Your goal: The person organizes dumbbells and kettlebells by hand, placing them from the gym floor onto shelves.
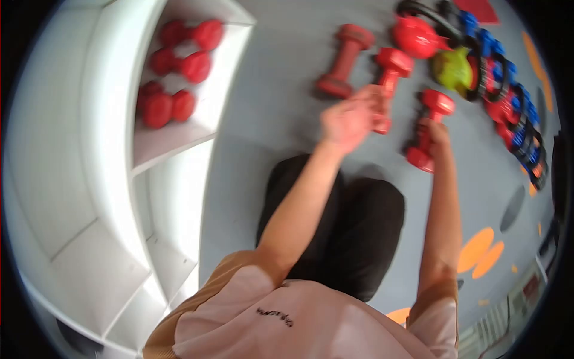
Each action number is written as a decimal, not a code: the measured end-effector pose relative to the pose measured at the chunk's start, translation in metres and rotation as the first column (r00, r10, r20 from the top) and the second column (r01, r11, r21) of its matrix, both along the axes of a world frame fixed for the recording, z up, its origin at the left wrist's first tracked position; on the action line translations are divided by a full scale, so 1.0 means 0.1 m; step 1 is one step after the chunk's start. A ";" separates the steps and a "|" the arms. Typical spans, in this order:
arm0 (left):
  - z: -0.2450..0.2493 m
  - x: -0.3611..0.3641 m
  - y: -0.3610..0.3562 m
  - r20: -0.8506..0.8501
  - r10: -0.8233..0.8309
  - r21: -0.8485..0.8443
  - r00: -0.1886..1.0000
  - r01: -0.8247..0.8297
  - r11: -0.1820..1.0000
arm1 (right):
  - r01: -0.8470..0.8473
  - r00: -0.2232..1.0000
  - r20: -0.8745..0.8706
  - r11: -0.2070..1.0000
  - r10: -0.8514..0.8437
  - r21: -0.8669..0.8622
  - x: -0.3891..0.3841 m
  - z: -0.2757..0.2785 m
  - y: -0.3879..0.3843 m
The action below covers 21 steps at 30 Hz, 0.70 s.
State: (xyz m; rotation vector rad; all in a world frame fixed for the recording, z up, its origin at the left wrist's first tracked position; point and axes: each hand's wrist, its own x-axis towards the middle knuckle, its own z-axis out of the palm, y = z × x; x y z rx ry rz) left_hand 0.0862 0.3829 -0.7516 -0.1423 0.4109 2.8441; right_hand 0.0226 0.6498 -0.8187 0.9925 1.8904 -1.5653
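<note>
My right hand (437,131) is closed around the handle of a glossy red dumbbell (439,103), which lies tilted on or just above the grey floor. To its left, my left hand (353,116) has its fingers curled at the handle of another glossy red dumbbell (394,62). These fingers are slightly blurred and cover the lower part of that handle. A duller red dumbbell (344,60) lies on the floor beyond my left hand, apart from it.
On the left, a white shelf unit (173,149) holds several red dumbbells (196,67) in its upper compartment. A red kettlebell (414,37), a yellow-green kettlebell (452,67) and a row of blue and red weights (514,110) stand at the right. Orange spots (476,249) mark the floor.
</note>
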 end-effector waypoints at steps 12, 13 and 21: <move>0.04 0.05 -0.53 0.304 0.363 -0.669 0.881 -0.074 0.739 | -0.139 0.988 0.136 0.827 0.076 0.545 -0.07 0.34 -0.32; 0.00 0.07 -0.73 0.303 0.429 -0.703 0.851 -0.105 0.704 | -0.122 0.990 0.128 0.834 0.062 0.538 -0.08 0.35 -0.31; -0.01 -0.43 -3.13 -0.223 0.789 -0.776 0.572 0.385 -0.499 | -0.172 0.971 0.236 0.811 0.042 0.560 -0.09 0.40 -0.30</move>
